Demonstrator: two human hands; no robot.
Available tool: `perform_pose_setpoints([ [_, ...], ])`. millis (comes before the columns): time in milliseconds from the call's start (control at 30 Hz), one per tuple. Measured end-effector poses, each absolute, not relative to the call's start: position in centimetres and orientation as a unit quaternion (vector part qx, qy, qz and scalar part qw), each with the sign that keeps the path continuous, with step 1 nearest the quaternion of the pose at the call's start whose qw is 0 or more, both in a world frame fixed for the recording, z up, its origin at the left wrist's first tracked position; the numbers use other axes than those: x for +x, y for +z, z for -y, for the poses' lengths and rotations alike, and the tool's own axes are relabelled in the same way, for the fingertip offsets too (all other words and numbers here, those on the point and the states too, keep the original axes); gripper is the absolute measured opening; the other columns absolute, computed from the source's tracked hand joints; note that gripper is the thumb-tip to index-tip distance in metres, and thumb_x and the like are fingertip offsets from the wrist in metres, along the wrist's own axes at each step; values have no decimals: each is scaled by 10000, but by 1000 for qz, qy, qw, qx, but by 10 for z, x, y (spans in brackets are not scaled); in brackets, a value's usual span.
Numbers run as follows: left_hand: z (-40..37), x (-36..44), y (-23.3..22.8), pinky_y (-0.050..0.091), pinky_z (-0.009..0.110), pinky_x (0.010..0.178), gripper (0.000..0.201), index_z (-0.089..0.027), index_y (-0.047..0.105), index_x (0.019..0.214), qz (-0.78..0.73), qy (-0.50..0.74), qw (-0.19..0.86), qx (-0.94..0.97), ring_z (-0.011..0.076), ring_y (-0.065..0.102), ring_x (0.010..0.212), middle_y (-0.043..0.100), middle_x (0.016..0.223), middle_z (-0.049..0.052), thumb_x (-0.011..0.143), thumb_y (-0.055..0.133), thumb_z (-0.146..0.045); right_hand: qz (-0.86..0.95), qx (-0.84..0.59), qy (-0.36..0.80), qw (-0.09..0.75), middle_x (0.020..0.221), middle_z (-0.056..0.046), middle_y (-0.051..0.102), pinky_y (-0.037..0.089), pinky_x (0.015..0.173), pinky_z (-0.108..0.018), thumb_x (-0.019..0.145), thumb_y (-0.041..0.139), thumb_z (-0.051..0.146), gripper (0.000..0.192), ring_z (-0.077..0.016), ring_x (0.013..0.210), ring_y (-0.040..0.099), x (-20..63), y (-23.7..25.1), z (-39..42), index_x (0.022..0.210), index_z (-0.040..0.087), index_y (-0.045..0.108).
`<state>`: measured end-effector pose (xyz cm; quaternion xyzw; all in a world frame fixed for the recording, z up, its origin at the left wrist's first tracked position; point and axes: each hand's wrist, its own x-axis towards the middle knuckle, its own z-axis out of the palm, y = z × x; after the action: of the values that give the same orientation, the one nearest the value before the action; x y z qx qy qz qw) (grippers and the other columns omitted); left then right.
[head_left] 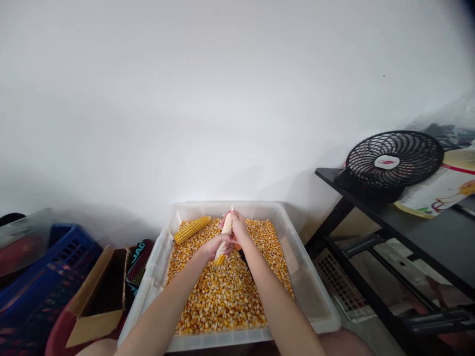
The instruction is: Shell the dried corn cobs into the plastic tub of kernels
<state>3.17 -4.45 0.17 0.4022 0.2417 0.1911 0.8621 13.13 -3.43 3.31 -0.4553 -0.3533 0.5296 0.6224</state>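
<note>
Both of my hands are closed round a mostly stripped corn cob [226, 230], pale along its length with yellow kernels left at the near end. My left hand [217, 245] grips it lower down, and my right hand [237, 227] holds the far end. Beneath them, loose yellow and white corn kernels [222, 301] fill much of a translucent plastic bin [311, 291]. A full ear of corn [192, 230] lies on the kernels to the left. Something dark and orange under my right hand is mostly hidden.
At right, a black table [441, 237] bears a black fan [393, 160] and a plastic jug [441, 188]. An open cardboard box [100, 296] and a blue crate [55, 267] stand to the left. A white wall [237, 99] rises behind the bin.
</note>
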Motion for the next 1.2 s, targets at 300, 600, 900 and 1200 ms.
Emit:
perform_pose_setpoints([
  [300, 45, 29, 2, 300, 226, 382, 278, -178, 354, 434, -241, 159, 858, 425, 54, 260, 302, 316, 336, -58, 618, 561, -205, 261, -418, 609, 621, 476, -9, 560, 434, 447, -261, 800, 356, 628, 487, -150, 421, 536, 136, 43, 37, 637, 191, 495],
  [600, 42, 21, 9, 279, 187, 337, 224, -187, 331, 559, -170, 170, 896, 374, 65, 284, 324, 346, 402, -52, 582, 548, -239, 281, -496, 574, 587, 623, -45, 657, 436, 508, -243, 825, 353, 564, 493, -162, 565, 602, 143, 40, 32, 748, 164, 631],
  [900, 39, 27, 11, 306, 221, 363, 135, -171, 421, 553, -223, 255, 845, 414, 95, 393, 366, 438, 440, 1, 590, 495, -277, 449, -425, 558, 554, 787, 6, 678, 465, 594, -233, 739, 606, 403, 261, -160, 710, 616, 137, 41, 39, 911, 207, 614],
  [1200, 34, 15, 19, 286, 210, 344, 190, -165, 411, 518, -183, 221, 872, 397, 70, 302, 292, 350, 378, -31, 650, 495, -274, 455, -369, 576, 570, 1075, 9, 656, 461, 867, -290, 692, 666, 280, 341, -171, 1028, 569, 144, 38, 39, 1030, 249, 646],
])
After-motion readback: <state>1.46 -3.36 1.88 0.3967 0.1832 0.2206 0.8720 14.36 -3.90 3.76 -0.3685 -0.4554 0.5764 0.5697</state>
